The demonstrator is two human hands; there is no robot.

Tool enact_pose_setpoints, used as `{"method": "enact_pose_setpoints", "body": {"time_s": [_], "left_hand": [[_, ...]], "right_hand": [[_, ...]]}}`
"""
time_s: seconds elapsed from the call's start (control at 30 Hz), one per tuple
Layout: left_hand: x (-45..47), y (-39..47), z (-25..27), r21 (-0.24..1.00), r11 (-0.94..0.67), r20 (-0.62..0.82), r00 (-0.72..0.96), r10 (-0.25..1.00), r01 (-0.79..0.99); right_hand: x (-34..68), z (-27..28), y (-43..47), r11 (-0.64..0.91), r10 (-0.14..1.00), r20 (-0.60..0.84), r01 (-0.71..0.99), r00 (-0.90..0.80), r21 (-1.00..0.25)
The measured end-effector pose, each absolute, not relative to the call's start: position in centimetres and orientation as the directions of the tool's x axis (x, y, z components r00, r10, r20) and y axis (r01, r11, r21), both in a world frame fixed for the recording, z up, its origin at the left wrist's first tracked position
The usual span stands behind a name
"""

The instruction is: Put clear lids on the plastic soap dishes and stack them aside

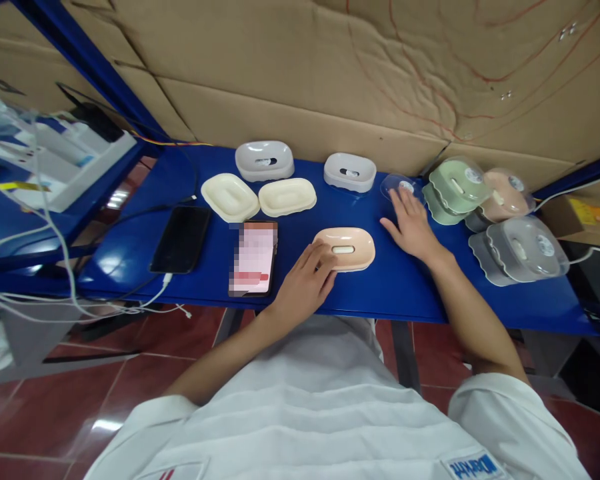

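On the blue table, close to its front edge, lies a peach soap dish [359, 257] with a pale oblong piece in its middle. My left hand [306, 275] grips the dish's left end with curled fingers. Farther back, my right hand [411, 225] rests open, fingers spread, its fingertips on a clear plastic lid [391, 189] with a round label. Behind the peach dish sits a grey-white soap dish [350, 175] with a dark slot. To the right of my right hand stand a green soap box [453, 190], a peach soap box [505, 195] and a grey soap box [517, 253] with clear lids.
Another grey-white soap dish [264, 170] and two cream trays [230, 197] are at the back left. A lit phone [253, 263] lies left of my left hand, beside a dark phone [181, 239] with a white cable. A cardboard wall [280, 87] closes off the back.
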State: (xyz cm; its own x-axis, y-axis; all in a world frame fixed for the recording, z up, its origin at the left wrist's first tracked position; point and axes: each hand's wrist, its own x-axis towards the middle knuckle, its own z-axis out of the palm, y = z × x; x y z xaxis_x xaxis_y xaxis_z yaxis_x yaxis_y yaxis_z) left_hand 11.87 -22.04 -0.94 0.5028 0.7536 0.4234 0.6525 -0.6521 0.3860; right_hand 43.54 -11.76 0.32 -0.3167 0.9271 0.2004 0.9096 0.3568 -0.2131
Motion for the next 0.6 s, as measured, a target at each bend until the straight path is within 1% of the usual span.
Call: {"method": "enact_pose_setpoints", "body": {"time_s": [0.03, 0.07, 0.1, 0.2, 0.27, 0.3, 0.37, 0.43, 0.47, 0.53, 0.6], "left_hand": [[11.7, -22.3, -1.0, 0.408, -0.645, 0.434, 0.484, 0.760, 0.646], [11.6, -22.4, -1.1, 0.429, -0.637, 0.445, 0.464, 0.766, 0.640], [11.5, -22.5, -1.2, 0.453, -0.629, 0.452, 0.445, 0.773, 0.632], [11.2, -22.6, -1.3, 0.532, -0.611, 0.446, 0.420, 0.791, 0.586], [11.1, -22.5, -1.4, 0.575, -0.601, 0.435, 0.415, 0.799, 0.555], [11.1, -22.4, -1.4, 0.593, -0.592, 0.429, 0.407, 0.806, 0.546], [11.0, -22.3, -1.5, 0.634, -0.556, 0.406, 0.380, 0.831, 0.538], [11.0, -22.2, -1.7, 0.677, -0.503, 0.371, 0.341, 0.864, 0.538], [10.9, -22.1, -1.8, 0.694, -0.482, 0.357, 0.326, 0.875, 0.535], [11.0, -21.9, -2.0, 0.715, -0.470, 0.351, 0.315, 0.882, 0.518], [11.0, -21.8, -2.2, 0.720, -0.489, 0.374, 0.319, 0.871, 0.492]], "right_hand": [[44.3, 0.0, -11.3, 0.272, 0.951, 0.201, 0.944, -0.235, -0.185], [45.0, -0.1, -11.0, 0.222, 0.962, 0.195, 0.960, -0.189, -0.168], [45.5, -0.2, -10.9, 0.206, 0.966, 0.189, 0.965, -0.174, -0.160], [46.2, 0.1, -11.3, 0.232, 0.962, 0.183, 0.959, -0.202, -0.163], [46.0, 0.8, -11.8, 0.246, 0.961, 0.176, 0.948, -0.212, -0.204], [45.8, 1.2, -12.0, 0.272, 0.956, 0.176, 0.931, -0.233, -0.244], [45.1, 2.2, -12.5, 0.361, 0.931, 0.197, 0.860, -0.308, -0.360], [43.9, 3.3, -13.3, 0.472, 0.881, 0.223, 0.745, -0.417, -0.471], [43.2, 3.8, -13.8, 0.520, 0.849, 0.221, 0.687, -0.479, -0.508], [41.5, 4.4, -15.0, 0.606, 0.765, 0.189, 0.590, -0.616, -0.533], [39.8, 4.4, -16.2, 0.685, 0.677, 0.163, 0.534, -0.717, -0.495]]}}
